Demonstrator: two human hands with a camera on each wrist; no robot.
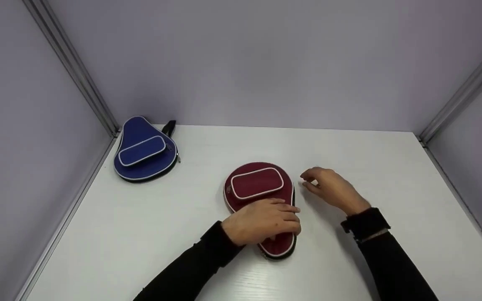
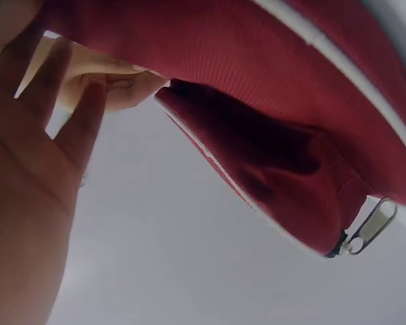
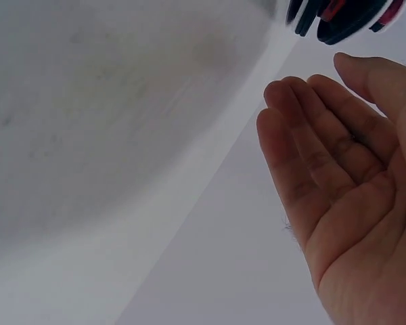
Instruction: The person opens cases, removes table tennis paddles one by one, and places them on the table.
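Red case (image 1: 257,184) lies on the tabletop (image 1: 174,221), nearer than the blue case (image 1: 141,150); left hand (image 1: 267,221) rests across its handle end, fingers extended; right hand (image 1: 332,188) is just beside it, apart, fingers loosely bent

The head view looks forward and down from above the near side of the counter (image 1: 174,234), far enough back to take in the left hand (image 1: 264,221), the right hand (image 1: 335,188), the red case (image 1: 257,184), the blue case (image 1: 142,151) and the wall (image 1: 266,62). The left wrist view looks from close by along the palm toward the fingers, the red case filling much of its upper part. The right wrist view, tilted, faces along the other palm, catching only the case's edge at top. All three share that case.
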